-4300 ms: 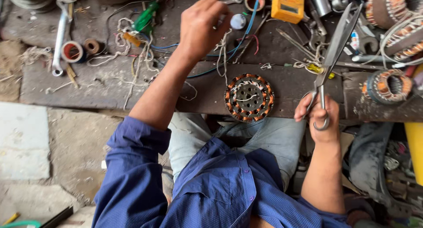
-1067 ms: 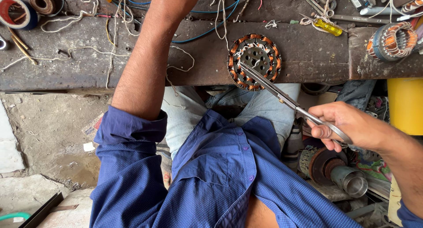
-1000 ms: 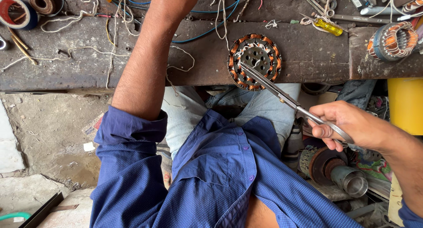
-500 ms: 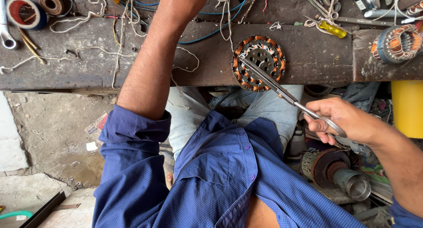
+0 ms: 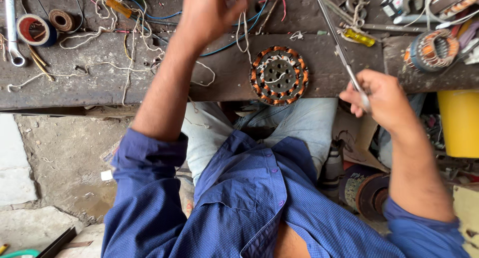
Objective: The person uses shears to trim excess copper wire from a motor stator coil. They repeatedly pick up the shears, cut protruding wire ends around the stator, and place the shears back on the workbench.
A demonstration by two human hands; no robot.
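Note:
A round motor stator (image 5: 279, 75) wound with copper wire lies at the near edge of the dark workbench (image 5: 100, 83). My right hand (image 5: 377, 96) grips long metal scissors (image 5: 339, 48) by the handles, to the right of the stator, blades pointing away up the bench. My left hand (image 5: 212, 11) is raised over the far side of the bench with its fingers closed on white string (image 5: 241, 31) that hangs down toward the stator. The fingertips are cut off by the top edge.
Tape rolls (image 5: 34, 29), a spanner (image 5: 12, 28), loose white string and coloured wires litter the bench's left. Another wound stator (image 5: 431, 49) and a yellow-handled screwdriver (image 5: 358, 37) lie at the right. A yellow bucket (image 5: 459, 123) stands beyond my right forearm.
My right hand has swung the scissors off the stator and up to the right, blades now pointing away. My left hand stays over the far bench, holding string.

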